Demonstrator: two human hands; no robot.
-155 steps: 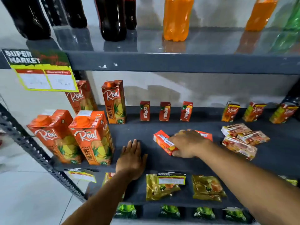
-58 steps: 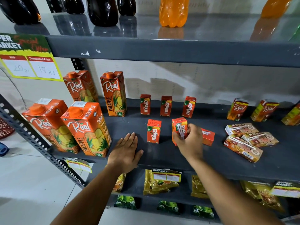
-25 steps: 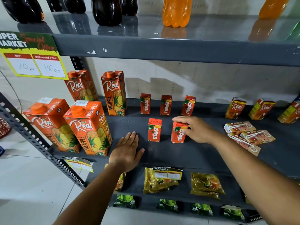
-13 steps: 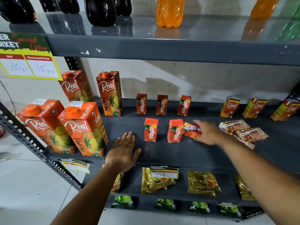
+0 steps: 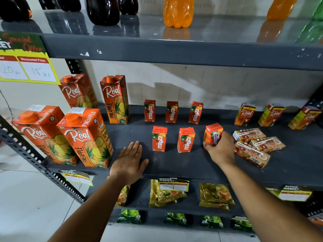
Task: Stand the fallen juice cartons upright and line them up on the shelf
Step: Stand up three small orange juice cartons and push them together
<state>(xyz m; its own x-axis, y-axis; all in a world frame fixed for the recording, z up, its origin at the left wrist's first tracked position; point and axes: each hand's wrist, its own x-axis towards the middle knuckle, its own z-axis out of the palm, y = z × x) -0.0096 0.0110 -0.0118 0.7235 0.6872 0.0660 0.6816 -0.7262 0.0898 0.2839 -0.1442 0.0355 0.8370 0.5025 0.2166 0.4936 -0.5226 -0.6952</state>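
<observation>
My right hand (image 5: 220, 149) grips a small red Maaza carton (image 5: 212, 134), held nearly upright just right of two upright Maaza cartons (image 5: 159, 138) (image 5: 186, 139) in the front row. Three more Maaza cartons (image 5: 172, 111) stand in a row behind them. To the right of my right hand, three small Real cartons (image 5: 253, 148) lie flat in a pile on the dark grey shelf (image 5: 174, 165). Three small Real cartons (image 5: 244, 114) stand upright at the back right. My left hand (image 5: 130, 160) rests flat on the shelf, fingers spread, holding nothing.
Several tall Real pineapple cartons (image 5: 85, 137) stand at the shelf's left end. Bottles (image 5: 178, 11) stand on the shelf above, whose front edge carries a yellow price tag (image 5: 29, 67). Snack packets (image 5: 215, 196) lie on the lower shelves. A slotted metal upright (image 5: 35, 159) runs along the left.
My right hand stood two fallen Maaza cartons upright in a front row, then picked up a third lying carton and raised it. My left hand stayed flat on the shelf.
</observation>
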